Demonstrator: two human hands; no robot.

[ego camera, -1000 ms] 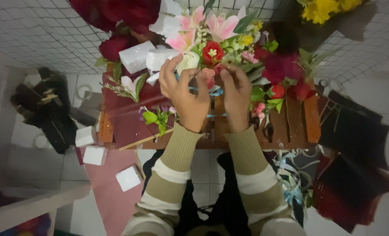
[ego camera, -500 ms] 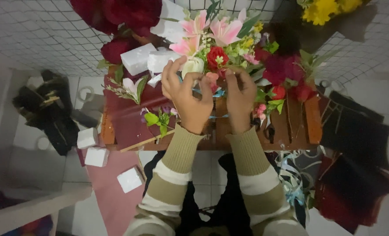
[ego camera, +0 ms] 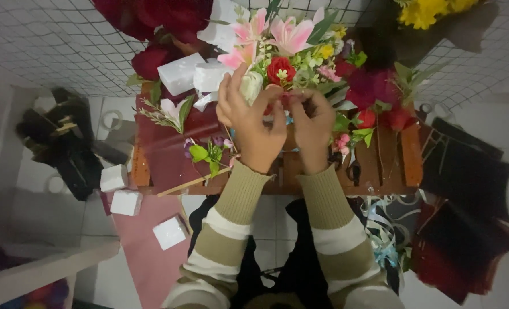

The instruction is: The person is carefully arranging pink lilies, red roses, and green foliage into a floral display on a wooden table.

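Landmark: the flower arrangement of pink lilies, a red rose and small yellow blooms, at the far middle of the wooden counter.
Left hand: against the near side of the arrangement, fingers curled up around a pale bud and the stems; hold looks closed on them.
Right hand: just right of the left hand, touching it, fingertips pinched together at the base of the red rose; what sits between them is hidden.
White foam blocks: two pale rectangular blocks just left of the arrangement, leaning on each other.
More foam cubes: three small white cubes well to the near left of the arrangement, off the counter, beside a pink sheet.
Scissors: dark handles, near right of the arrangement on the counter.
Dark red wrapping sheets: stacked well to the right.
Ribbon curls: pale blue and white, near right, below the counter edge.
Yellow flowers: far right of the arrangement.
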